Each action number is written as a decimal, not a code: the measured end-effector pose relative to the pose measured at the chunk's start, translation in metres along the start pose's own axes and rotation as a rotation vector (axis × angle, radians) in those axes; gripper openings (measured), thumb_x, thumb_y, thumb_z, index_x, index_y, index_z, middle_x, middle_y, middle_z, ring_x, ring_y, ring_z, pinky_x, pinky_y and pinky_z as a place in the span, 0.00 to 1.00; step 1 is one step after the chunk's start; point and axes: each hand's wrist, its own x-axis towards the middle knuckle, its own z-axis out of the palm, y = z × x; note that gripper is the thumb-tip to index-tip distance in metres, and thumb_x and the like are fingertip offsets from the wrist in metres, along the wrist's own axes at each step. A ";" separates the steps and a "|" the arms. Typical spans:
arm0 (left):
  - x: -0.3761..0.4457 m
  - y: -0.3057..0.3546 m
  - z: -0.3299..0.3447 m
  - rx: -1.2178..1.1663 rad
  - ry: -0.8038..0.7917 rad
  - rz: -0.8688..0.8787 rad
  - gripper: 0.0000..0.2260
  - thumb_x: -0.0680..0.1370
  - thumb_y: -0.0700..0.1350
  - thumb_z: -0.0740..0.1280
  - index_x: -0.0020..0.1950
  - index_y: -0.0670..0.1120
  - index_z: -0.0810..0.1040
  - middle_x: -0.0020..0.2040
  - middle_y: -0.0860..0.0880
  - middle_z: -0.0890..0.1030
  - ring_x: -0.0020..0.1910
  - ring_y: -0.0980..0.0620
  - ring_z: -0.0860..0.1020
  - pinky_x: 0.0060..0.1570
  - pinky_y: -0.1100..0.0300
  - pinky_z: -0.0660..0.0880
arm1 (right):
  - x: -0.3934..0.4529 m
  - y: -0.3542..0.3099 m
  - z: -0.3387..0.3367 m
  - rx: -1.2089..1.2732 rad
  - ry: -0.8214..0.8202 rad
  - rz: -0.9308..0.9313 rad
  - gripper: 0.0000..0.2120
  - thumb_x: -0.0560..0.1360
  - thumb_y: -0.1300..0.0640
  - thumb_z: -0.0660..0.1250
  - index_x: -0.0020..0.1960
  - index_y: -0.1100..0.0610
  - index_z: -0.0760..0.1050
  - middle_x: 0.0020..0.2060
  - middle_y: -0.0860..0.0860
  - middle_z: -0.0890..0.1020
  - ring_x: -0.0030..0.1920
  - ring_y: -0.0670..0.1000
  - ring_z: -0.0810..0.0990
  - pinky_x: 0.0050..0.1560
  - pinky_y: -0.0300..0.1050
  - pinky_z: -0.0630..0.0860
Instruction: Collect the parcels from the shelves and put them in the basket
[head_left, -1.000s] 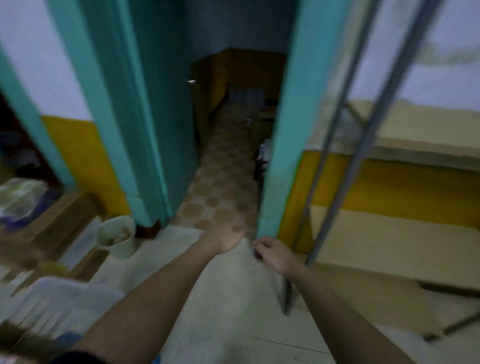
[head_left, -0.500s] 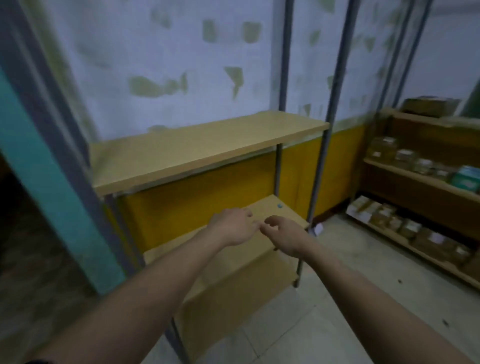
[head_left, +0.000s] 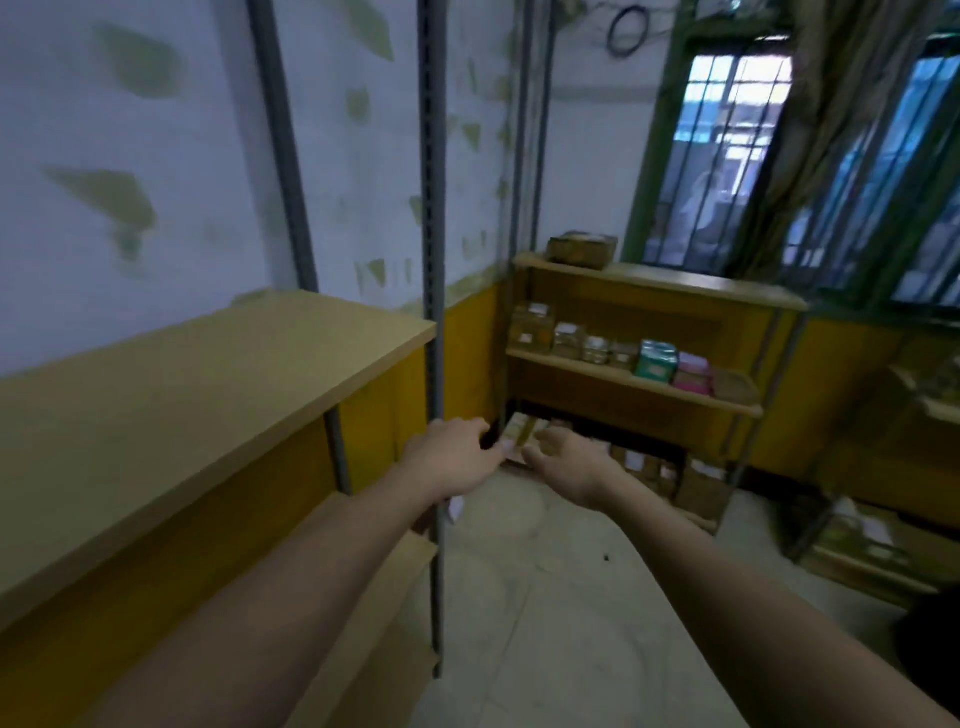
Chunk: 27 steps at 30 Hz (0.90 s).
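A storeroom is shown, with a pale patched wall, a yellow lower band and a barred window (head_left: 727, 156) at the far right. A bare wooden shelf (head_left: 208, 374) on grey metal posts is seen at the near left. Against the far wall stands a second shelf unit (head_left: 654, 283), on which the parcels (head_left: 571, 340) are ranged: small brown taped boxes with white labels on the middle board, a green box (head_left: 657, 358) and a pink box (head_left: 693, 373) beside them, one carton (head_left: 582, 248) on the top board, and more boxes along the bottom row near the floor.

The left hand (head_left: 452, 460) and the right hand (head_left: 569, 467) are held out in front, fingers loosely spread, with nothing gripped. They are well apart from the parcels, although they overlap the bottom row in this view.

The parcels are judged to be light, stiff cardboard, with tape that may be slick; each is best taken by two opposite side faces, or supported from beneath.

No basket is in view. The labels are blurred beyond reading, the bottom row is partly hidden behind the hands, and a further shelf at the right edge is cut off.
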 end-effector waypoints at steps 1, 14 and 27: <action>0.018 0.006 0.001 0.023 -0.011 0.015 0.29 0.81 0.65 0.54 0.78 0.51 0.65 0.76 0.48 0.68 0.74 0.43 0.67 0.68 0.46 0.69 | 0.012 0.008 -0.007 -0.003 0.012 0.038 0.29 0.81 0.40 0.57 0.76 0.54 0.64 0.73 0.55 0.71 0.71 0.58 0.71 0.70 0.54 0.69; 0.269 0.071 0.041 0.075 -0.102 0.060 0.31 0.81 0.67 0.52 0.80 0.53 0.59 0.79 0.47 0.63 0.76 0.42 0.63 0.72 0.43 0.64 | 0.186 0.136 -0.083 -0.071 0.086 0.184 0.32 0.80 0.36 0.55 0.78 0.51 0.60 0.76 0.55 0.66 0.73 0.59 0.67 0.70 0.60 0.68; 0.499 0.091 0.075 -0.067 -0.158 -0.111 0.30 0.82 0.63 0.55 0.81 0.50 0.59 0.79 0.46 0.62 0.76 0.43 0.64 0.71 0.47 0.67 | 0.422 0.217 -0.123 0.058 -0.039 0.132 0.33 0.79 0.35 0.56 0.78 0.52 0.62 0.73 0.54 0.69 0.68 0.58 0.72 0.66 0.57 0.72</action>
